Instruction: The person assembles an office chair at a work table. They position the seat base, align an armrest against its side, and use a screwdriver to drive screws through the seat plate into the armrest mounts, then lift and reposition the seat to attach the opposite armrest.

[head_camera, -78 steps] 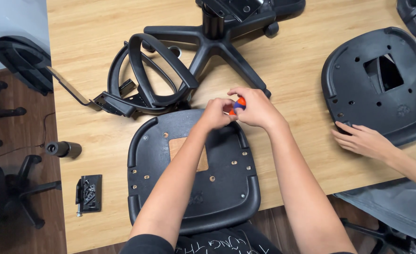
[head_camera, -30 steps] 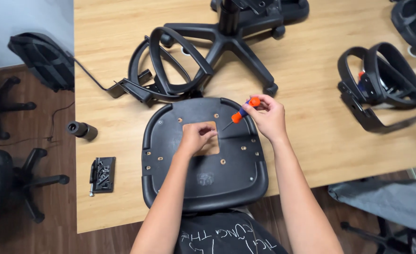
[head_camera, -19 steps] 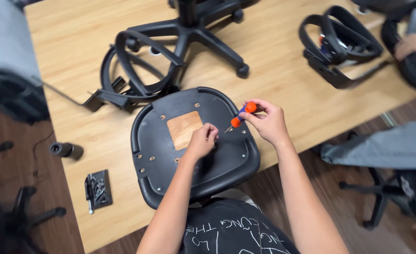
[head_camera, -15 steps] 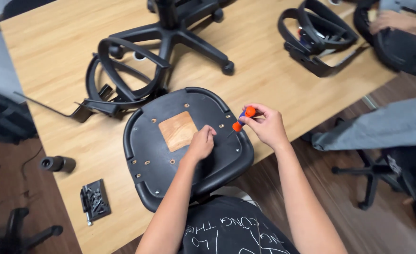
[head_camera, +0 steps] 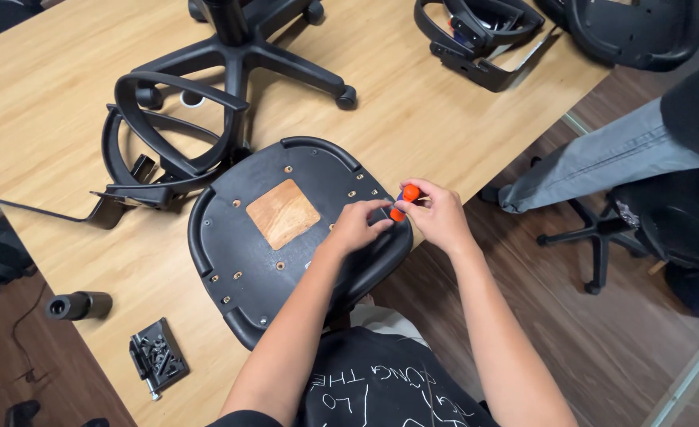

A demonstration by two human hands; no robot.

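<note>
- Head view: the right hand (head_camera: 440,217) is closed around an orange screwdriver handle (head_camera: 404,201), held over the right edge of the black seat pan (head_camera: 238,261).
- The left hand (head_camera: 359,227), fingers curled, pinches at the screwdriver's tip just beside the right hand; half a second ago it rested nearer the pan's square opening (head_camera: 283,213).
- The view has swung, so the wooden table (head_camera: 412,119) now runs diagonally, with the chair base (head_camera: 238,55) upper left.

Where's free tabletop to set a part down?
Bare wood lies between the chair base and the far armrests, and left of the seat pan above the screw tray. Crowded around the near armrests.
</note>
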